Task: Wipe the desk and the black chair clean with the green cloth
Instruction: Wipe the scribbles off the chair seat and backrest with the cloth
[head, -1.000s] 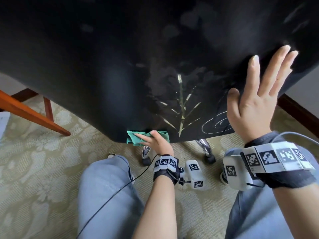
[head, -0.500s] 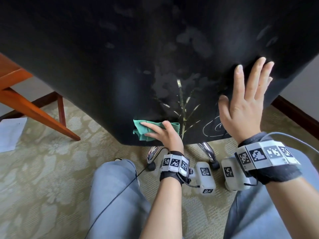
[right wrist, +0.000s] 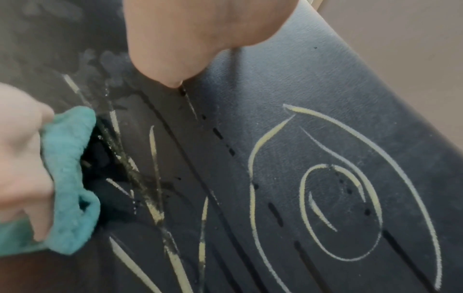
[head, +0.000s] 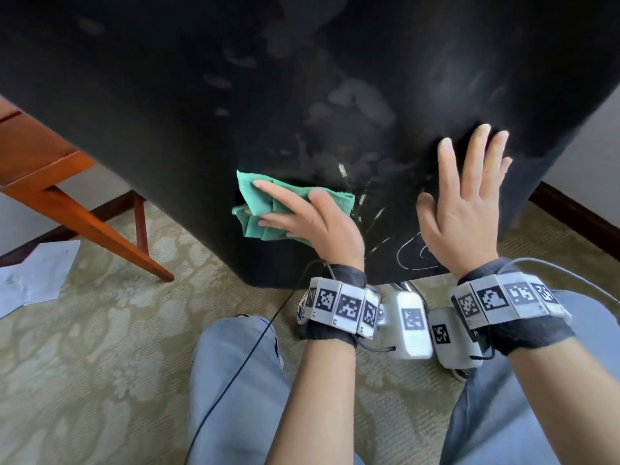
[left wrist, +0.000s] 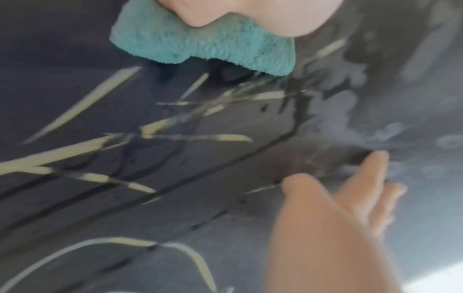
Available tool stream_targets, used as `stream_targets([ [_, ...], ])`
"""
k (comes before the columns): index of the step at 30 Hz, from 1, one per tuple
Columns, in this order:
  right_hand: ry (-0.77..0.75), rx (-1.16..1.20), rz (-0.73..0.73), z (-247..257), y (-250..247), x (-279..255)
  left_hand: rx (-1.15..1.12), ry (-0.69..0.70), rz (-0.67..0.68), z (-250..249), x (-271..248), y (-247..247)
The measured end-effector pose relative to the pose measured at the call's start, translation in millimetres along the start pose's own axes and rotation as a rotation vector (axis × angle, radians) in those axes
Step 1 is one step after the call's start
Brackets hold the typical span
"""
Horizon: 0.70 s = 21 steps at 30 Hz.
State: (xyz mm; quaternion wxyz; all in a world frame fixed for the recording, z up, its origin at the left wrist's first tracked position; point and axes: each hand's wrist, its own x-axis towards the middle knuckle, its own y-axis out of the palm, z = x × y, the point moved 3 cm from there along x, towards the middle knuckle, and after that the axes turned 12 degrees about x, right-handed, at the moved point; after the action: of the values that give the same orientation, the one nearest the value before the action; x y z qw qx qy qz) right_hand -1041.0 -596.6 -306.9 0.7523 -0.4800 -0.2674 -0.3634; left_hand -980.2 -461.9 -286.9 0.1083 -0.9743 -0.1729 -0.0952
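Note:
The black chair point(head: 235, 95) fills the upper head view; its back is smudged grey and carries yellow streaks point(head: 360, 203) and a drawn spiral point(right wrist: 325, 178). A folded green cloth point(head: 273, 207) lies against the chair just left of the streaks. My left hand point(head: 312, 223) presses it there, fingers laid straight across it and the thumb on top. My right hand point(head: 466, 203) lies flat on the chair to the right, fingers spread upward and holding nothing. In the right wrist view the cloth point(right wrist: 67, 158) touches the smeared streaks. The cloth point(left wrist: 213, 45) shows under my palm in the left wrist view.
A wooden desk leg point(head: 84, 223) slants down at the left, with a sheet of paper point(head: 33, 273) on the patterned carpet beside it. My knees in jeans point(head: 235, 380) are below, and a black cable crosses the left one. A dark baseboard point(head: 577, 216) runs at the right.
My left hand has slid the cloth up from the chair's bottom edge onto its back, beside the yellow streaks. The right hand stays flat on the chair.

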Motion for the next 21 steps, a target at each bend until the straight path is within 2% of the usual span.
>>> stream_targets([
  [3, -0.012, -0.012, 0.002, -2, 1, -1, 0.038, 0.027, -0.032, -5, 4, 4],
  [6, -0.020, -0.017, 0.001, -3, 2, -1, 0.120, 0.041, -0.068, 12, 4, 7],
  [11, -0.040, -0.027, -0.019, -5, 3, -1, 0.155, -0.120, -0.010, 66, -8, 8],
  [13, -0.049, -0.029, -0.027, -7, 4, -2, 0.164, -0.138, -0.017, 75, -10, 10],
  [17, -0.039, -0.018, -0.051, -5, 5, -2, 0.033, -0.159, -0.026, 67, -8, 15],
  [21, -0.034, -0.010, -0.041, -4, 4, -2, -0.066, -0.146, -0.038, 29, -7, 14],
])
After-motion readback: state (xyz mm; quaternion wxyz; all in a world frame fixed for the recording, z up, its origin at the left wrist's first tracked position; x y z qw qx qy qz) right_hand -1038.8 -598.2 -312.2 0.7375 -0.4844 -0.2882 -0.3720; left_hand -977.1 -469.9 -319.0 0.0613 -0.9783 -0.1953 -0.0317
